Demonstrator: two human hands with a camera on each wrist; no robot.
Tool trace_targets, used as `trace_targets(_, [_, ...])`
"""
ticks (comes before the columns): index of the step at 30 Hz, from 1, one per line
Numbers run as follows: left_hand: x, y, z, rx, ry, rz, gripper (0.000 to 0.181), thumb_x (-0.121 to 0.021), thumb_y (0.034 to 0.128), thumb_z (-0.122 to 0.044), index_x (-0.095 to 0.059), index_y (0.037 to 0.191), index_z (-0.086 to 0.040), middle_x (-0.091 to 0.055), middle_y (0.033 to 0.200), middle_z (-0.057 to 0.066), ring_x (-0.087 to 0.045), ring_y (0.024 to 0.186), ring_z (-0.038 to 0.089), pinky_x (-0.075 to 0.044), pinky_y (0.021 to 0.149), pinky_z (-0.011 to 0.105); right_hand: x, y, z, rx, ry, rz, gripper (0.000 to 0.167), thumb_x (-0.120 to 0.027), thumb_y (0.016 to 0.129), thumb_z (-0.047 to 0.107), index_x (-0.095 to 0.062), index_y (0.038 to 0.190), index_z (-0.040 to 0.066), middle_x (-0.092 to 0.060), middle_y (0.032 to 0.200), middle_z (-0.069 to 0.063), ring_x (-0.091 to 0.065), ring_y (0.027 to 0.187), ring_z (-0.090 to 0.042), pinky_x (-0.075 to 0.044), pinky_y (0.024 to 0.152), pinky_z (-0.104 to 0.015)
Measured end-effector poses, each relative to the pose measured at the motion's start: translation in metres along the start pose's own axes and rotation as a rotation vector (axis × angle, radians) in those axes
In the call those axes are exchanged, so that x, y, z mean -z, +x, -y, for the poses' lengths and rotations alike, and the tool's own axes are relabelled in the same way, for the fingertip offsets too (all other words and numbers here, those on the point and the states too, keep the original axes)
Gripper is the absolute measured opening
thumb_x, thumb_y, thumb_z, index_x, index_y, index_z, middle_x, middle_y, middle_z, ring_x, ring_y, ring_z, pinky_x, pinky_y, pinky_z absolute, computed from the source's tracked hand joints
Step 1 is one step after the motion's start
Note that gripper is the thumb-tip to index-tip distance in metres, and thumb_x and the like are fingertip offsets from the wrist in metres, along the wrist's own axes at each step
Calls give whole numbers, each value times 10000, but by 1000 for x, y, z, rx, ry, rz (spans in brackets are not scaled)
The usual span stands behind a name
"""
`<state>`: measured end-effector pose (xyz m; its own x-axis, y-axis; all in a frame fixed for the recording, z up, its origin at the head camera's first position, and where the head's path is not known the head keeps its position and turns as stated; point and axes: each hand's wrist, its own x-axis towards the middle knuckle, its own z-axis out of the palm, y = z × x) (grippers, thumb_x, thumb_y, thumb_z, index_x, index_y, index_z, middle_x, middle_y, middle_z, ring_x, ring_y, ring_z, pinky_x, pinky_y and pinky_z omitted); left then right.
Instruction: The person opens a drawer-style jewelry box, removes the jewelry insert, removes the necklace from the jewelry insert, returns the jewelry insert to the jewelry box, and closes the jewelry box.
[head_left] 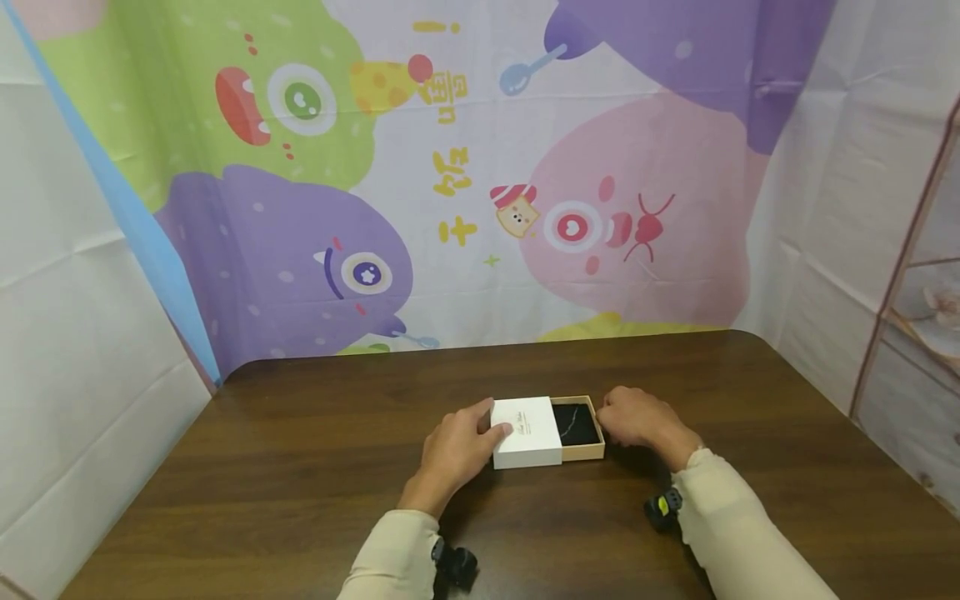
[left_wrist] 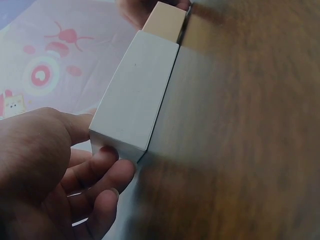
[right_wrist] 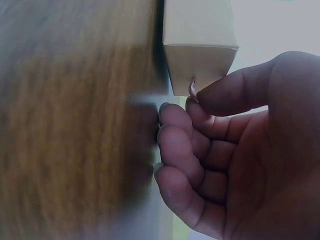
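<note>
A white box sleeve (head_left: 527, 433) with small print lies on the table, its tan inner tray (head_left: 583, 452) partly out on the right side. Inside the tray a thin silvery chain (head_left: 572, 421) rests on a black pad (head_left: 587, 427). My left hand (head_left: 459, 450) grips the sleeve's left end, thumb on top; in the left wrist view its fingers curl at the end of the sleeve (left_wrist: 132, 90). At the tray's outer end, my right hand (head_left: 637, 417) pinches a small ribbon tab (right_wrist: 193, 91) between thumb and forefinger, its other fingers curled.
The brown wooden table (head_left: 300, 467) extends around the box. Behind it hangs a cloth (head_left: 465, 292) with cartoon figures, and pale cloth (head_left: 840, 250) hangs at both sides. A small black camera is on each wrist.
</note>
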<state>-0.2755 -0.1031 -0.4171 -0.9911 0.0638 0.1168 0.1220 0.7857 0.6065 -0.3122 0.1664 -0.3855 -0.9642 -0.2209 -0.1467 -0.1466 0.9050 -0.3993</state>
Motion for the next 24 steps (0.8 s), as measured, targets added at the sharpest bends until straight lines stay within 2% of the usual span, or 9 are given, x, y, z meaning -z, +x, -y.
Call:
trace_targets(16, [0,1,0,3,-5,-8,596,-688,937,-430,-555,1448,-153,-721,1050,30,-619,909,186,-445,836,500,-1,3,-4,-32,3,0,198,-485,859,184,-657,872,87,-617,640,-19,-583,577,-194,-433,543,-366])
trace_targets(24, [0,0,-1,-4,-7,-10,598,-689,935,-430,-557,1444,-145,-720,1021,14,-614,888,178,-444,830,503,0,2,-5,-26,7,-3,230,-488,866,189,-673,940,74,-621,659,-12,-586,591,-191,-434,551,-372])
